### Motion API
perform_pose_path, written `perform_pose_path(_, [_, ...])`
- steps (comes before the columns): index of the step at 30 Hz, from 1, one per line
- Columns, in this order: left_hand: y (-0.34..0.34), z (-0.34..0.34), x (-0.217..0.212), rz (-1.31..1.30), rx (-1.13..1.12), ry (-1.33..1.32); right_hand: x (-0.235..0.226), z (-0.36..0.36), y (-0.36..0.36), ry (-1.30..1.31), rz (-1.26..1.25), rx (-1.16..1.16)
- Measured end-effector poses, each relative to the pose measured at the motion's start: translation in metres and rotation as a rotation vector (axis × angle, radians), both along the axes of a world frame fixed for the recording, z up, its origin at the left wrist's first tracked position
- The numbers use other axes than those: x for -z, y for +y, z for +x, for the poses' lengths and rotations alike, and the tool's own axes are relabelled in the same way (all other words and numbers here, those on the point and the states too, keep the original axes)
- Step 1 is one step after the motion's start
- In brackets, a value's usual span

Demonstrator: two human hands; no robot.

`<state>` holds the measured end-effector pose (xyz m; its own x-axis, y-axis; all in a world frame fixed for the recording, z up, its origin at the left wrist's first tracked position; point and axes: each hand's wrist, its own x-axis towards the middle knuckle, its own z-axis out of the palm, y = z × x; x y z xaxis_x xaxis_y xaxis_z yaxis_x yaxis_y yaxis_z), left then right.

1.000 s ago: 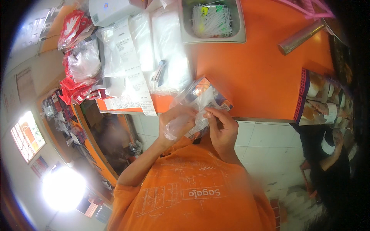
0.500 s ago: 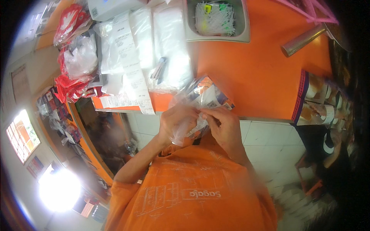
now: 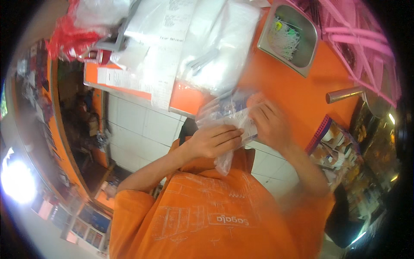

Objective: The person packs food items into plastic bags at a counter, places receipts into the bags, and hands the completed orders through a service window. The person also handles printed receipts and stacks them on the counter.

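A clear plastic bag point(image 3: 224, 108) is held between my hands, just off the counter's front edge. Something with a blue, white and orange print shows inside it; its kind I cannot make out. My left hand point(image 3: 215, 140) is closed on the near part of the bag, and a loose twist of plastic hangs below the fingers. On the bag's right side, my right hand point(image 3: 271, 123) grips with bent fingers, slightly blurred by motion.
Stacks of clear plastic bags point(image 3: 224, 47) and a long paper receipt strip point(image 3: 164, 73) cover the orange counter point(image 3: 280, 93) at left. Toward the back right are a metal tub point(image 3: 308, 47) of thin white sticks, a pink rack point(image 3: 362, 39) and a metal cylinder point(image 3: 343, 95).
The whole view has turned, so the counter appears tilted. My right hand has moved from the bag's gathered end up along its right side; my left hand still grips the plastic.
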<state>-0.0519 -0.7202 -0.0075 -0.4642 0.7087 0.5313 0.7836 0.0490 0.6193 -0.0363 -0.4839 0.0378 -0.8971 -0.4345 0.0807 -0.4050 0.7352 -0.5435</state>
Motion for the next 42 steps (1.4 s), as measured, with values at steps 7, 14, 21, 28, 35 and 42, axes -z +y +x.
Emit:
perform_pose_path(7, [0.005,0.039,-0.003,0.011,-0.329,-0.159,-0.020,-0.069,-0.050,0.188,-0.045,-0.200])
perform_pose_path(14, [0.054,0.086,-0.046,0.175,-0.683,-0.469,0.004,0.038,-0.015,0.071,-0.028,0.000])
perform_pose_path(21, [0.023,0.071,-0.066,0.054,-0.693,-0.409,0.047,0.021,0.010,0.144,-0.475,-0.108])
perform_pose_path(28, [-0.040,0.001,-0.171,-0.131,-0.433,-0.317,-0.084,-0.035,-0.027,0.343,-0.566,-0.274])
perform_pose_path(35, [-0.119,-0.013,-0.295,0.068,-0.431,-0.111,-0.212,-0.088,-0.118,0.595,-0.619,-0.325])
perform_pose_path(42, [-0.260,-0.034,-0.355,0.067,-0.484,0.028,-0.272,-0.112,-0.260,0.719,-0.691,-0.344])
